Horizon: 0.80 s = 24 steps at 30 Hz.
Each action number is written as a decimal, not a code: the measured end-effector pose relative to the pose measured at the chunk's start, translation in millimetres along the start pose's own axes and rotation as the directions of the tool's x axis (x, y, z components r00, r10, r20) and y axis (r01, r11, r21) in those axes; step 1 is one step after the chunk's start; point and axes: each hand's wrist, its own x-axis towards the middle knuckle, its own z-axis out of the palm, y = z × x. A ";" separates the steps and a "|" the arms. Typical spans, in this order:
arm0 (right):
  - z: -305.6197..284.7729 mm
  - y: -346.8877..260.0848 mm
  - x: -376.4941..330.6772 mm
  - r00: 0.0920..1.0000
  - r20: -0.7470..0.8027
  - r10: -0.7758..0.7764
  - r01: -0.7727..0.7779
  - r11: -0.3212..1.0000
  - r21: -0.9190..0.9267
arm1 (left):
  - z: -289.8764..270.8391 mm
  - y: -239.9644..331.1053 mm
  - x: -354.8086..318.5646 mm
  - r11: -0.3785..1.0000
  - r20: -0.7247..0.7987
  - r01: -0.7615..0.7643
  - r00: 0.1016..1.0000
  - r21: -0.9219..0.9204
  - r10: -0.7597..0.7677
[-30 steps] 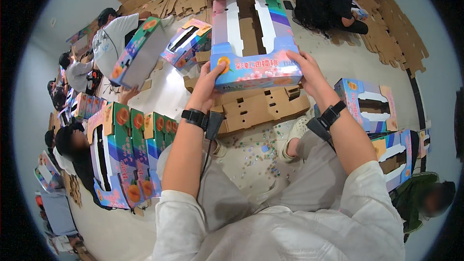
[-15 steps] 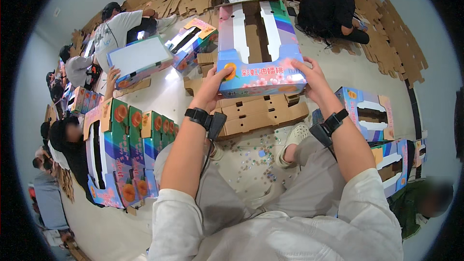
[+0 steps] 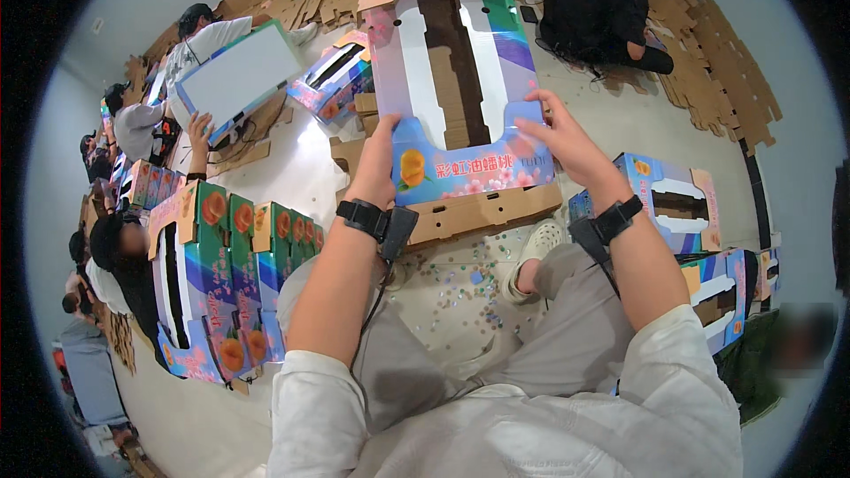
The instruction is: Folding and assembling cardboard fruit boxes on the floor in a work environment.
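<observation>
Between my two hands is a printed cardboard fruit box, blue and pink with peaches and blossoms. Its top has a long slot flanked by white flaps, and brown cardboard shows inside. My left hand grips the near left corner, fingers partly hidden behind it. On the near right corner, my right hand has its thumb over the top edge and fingers around the side. The box is tilted, its top facing me. Under its near edge lies flat brown cardboard with small holes.
A row of similar boxes stands to my left, and more boxes are at the right. Small round bits litter the floor between my feet. A co-worker's hand holds a white-faced box. Other people sit near flattened cardboard.
The box in my hands has tipped so more of its top and its far edge show. At the left, the co-worker's white-faced box has risen and turned.
</observation>
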 end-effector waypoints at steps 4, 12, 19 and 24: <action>13.7 13.3 11.9 0.972 -0.233 0.010 0.007 0.997 0.073 | -5.4 -8.7 6.3 0.999 0.018 0.054 0.998 0.005 -0.054; 16.5 16.7 3.8 0.966 -0.197 0.170 -0.122 0.965 0.232 | -15.8 6.2 -3.9 0.991 0.030 0.128 0.991 0.038 -0.129; 11.9 7.1 2.3 0.980 -0.189 -0.055 0.076 0.992 0.103 | -16.7 13.7 -8.6 0.995 0.067 0.102 0.993 -0.021 -0.100; 13.1 -1.9 -3.0 0.996 -0.083 -0.030 0.043 0.987 0.156 | -12.9 23.9 -18.4 0.997 0.099 0.071 0.992 0.016 -0.072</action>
